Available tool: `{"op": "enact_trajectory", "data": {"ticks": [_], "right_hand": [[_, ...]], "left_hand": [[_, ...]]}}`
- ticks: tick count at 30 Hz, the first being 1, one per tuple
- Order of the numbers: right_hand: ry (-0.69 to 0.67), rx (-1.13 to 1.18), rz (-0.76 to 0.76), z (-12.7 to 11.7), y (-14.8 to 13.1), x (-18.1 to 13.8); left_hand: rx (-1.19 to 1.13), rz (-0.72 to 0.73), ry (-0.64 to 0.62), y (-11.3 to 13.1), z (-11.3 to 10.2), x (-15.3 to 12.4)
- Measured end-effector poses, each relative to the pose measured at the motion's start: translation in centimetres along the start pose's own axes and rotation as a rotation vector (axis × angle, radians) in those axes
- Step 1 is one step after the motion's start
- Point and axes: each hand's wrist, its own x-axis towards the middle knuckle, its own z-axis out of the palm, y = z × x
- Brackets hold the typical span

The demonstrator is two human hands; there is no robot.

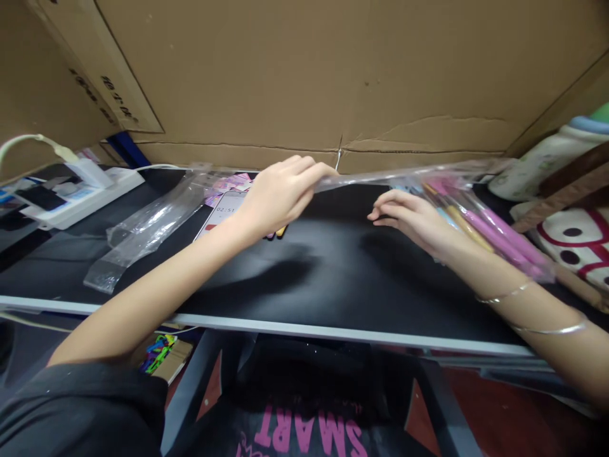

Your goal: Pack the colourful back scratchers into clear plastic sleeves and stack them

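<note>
My left hand (pixel 285 193) is closed on one end of a clear plastic bag (pixel 380 178), held above the black tabletop. The bag stretches to the right, where several pens or pen-like sticks (pixel 495 231) in pink, yellow and light blue show through the plastic. In front of the bag is my right hand (pixel 409 219), its fingers bent and their tips drawn together; nothing shows in them. Behind my left forearm lies a phone (pixel 216 219) with a timer on its screen. Dark and yellow tips (pixel 280 232) peek out under my left hand, mostly hidden.
An empty clear bag (pixel 152 222) lies left on the black table (pixel 314 285). Beyond it is a white power strip (pixel 80 197) with a charger. Purple printed paper (pixel 233 184) lies behind the phone. A bottle (pixel 547 158) and a patterned pouch (pixel 575 235) stand right. Cardboard (pixel 304 76) walls the back.
</note>
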Motion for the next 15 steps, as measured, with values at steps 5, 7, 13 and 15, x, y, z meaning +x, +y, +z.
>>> {"op": "enact_trajectory", "data": {"ticks": [5,7,13,15], "right_hand": [[-0.197,-0.464,-0.281,4.2,0.9,3.4],[-0.206,-0.638,-0.471,6.5,0.9,4.8],[-0.312,-0.758,-0.649,10.7,2.0,7.2],[-0.316,-0.768,-0.688,10.9,2.2,7.2]], "left_hand": [[0.080,-0.065,-0.031,-1.4,0.3,-1.8],[0.118,-0.051,-0.046,-1.5,0.8,-2.4],[0.143,-0.032,-0.074,-1.6,1.3,-2.8],[0.138,-0.044,-0.063,-1.7,1.2,-2.8]]}}
